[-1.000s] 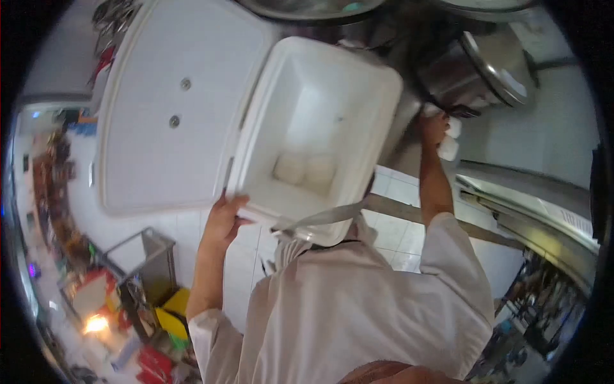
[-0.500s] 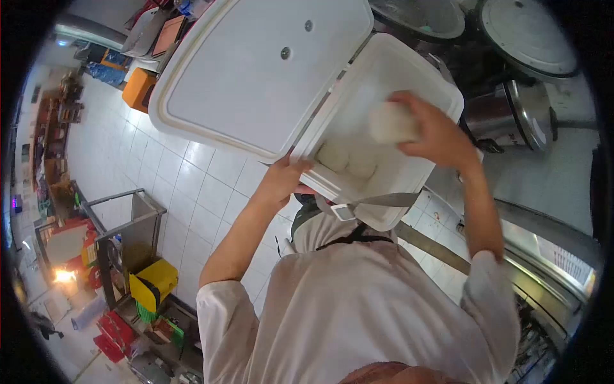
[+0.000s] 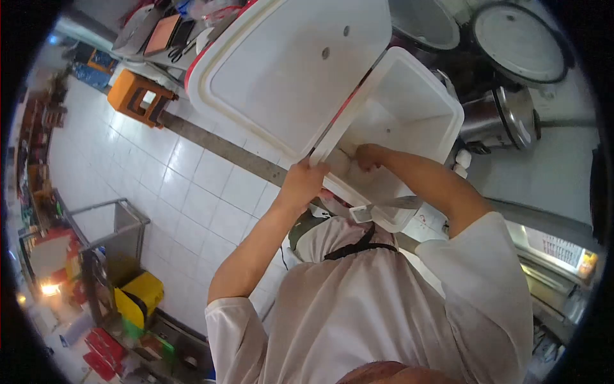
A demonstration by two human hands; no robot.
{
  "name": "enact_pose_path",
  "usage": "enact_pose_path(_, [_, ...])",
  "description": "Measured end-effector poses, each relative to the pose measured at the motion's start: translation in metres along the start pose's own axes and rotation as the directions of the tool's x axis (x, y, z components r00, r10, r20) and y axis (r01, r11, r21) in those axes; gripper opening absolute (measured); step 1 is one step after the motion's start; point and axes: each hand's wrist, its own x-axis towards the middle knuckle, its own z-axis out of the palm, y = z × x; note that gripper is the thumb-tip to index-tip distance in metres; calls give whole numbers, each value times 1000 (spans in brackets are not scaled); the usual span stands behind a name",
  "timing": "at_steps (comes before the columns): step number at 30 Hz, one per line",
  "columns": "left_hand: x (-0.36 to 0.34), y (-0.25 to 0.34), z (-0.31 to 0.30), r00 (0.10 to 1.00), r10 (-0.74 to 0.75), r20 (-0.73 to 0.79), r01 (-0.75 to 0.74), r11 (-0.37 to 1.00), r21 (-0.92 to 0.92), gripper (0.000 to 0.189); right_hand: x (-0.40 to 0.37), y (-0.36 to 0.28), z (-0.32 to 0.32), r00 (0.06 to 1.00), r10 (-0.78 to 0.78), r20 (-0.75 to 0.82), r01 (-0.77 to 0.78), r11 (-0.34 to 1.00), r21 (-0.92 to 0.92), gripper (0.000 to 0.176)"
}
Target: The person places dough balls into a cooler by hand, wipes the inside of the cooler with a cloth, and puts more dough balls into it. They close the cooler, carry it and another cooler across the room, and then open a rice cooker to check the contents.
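An open white cooler box (image 3: 419, 77) stands in front of me, its lid (image 3: 281, 70) swung back to the left. My left hand (image 3: 303, 184) is closed on the box's rim near the hinge side. Down inside the box, my right hand (image 3: 371, 157) has curled fingers beside a pale round lump (image 3: 339, 164); whether it grips a lump is hidden. A grey strap with a white buckle (image 3: 361, 214) hangs over the near side of the box.
Large metal pots (image 3: 502, 118) and a round lid (image 3: 519, 43) stand at the right. Two small white pieces (image 3: 463, 158) lie beside the box. On the left are an orange stool (image 3: 137, 97), a metal-framed stand (image 3: 109, 224) and a yellow container (image 3: 141, 297).
My right hand has moved down and left into the box; the pale round lump it held above the box is no longer seen raised. The view has shifted, showing more of the orange stool.
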Motion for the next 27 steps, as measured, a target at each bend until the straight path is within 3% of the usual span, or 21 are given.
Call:
enact_pose_path(1, [0,3,0,1000,22,-1,-22,1000,18,48,-10,-11,-7,996,-41,82,45,998,-53,41])
enact_pose_path(3, [-7,2,-1,999,38,17,-38,998,52,46,-33,-27,-8,994,-78,71,94,958,-270,32])
enact_pose_path(5, [-6,-1,3,996,-48,-69,48,999,-1,42,-110,-6,-21,922,53,-383,-10,994,113,29])
enact_pose_path(6, [-13,12,10,999,-13,-36,13,1000,8,40,-151,24,-17,787,34,-616,173,947,272,27])
enact_pose_path(7, [-7,6,6,998,-53,-42,52,999,-11,40,-190,57,-5,589,71,-805,376,858,351,26])
enact_pose_path(8, [-8,9,10,998,-62,-29,61,998,-8,40,-223,91,12,559,386,-734,238,773,588,23])
enact_pose_path(9, [-11,14,14,998,-64,-28,64,998,-10,40,-230,142,43,564,471,-678,447,516,731,20])
enact_pose_path(10, [-10,15,19,998,-54,-32,54,999,6,41,-255,154,56,583,569,-580,697,17,717,14])
enact_pose_path(11, [-10,15,24,998,-44,-45,45,999,19,42,-254,192,83,686,426,-590,691,-124,712,13])
enact_pose_path(12, [-12,13,28,997,-38,-67,40,999,34,43,-233,227,110,507,617,-602,651,184,736,16])
enact_pose_path(13, [-9,10,27,995,-50,-82,55,997,61,44,-208,251,138,272,736,-620,501,442,744,19])
enact_pose_path(15, [-10,12,35,995,-68,-69,71,997,36,44,-188,296,174,201,966,-164,641,-3,767,32])
enact_pose_path(17, [-10,11,39,991,-90,-103,94,995,26,44,-138,335,230,197,978,-69,133,43,990,45])
enact_pose_path(19, [-9,14,50,994,-69,-89,72,997,39,41,-58,336,287,92,991,92,-319,-59,946,64])
enact_pose_path(21, [-13,12,54,993,-59,-102,59,998,6,40,1,337,332,116,992,54,-482,8,876,87])
enact_pose_path(23, [-12,11,56,987,-81,-139,78,997,-26,41,-30,314,320,140,990,13,-311,32,950,95])
enact_pose_path(25, [-8,7,47,990,-74,-121,71,997,-26,41,-9,357,367,264,949,-174,7,179,984,93])
enact_pose_path(26, [-7,4,44,993,-72,-94,71,997,-17,42,-47,321,332,284,959,-21,363,-88,928,85])
enact_pose_path(27, [-8,7,47,994,-63,-91,60,997,-39,41,-97,273,282,298,945,133,666,-306,680,78])
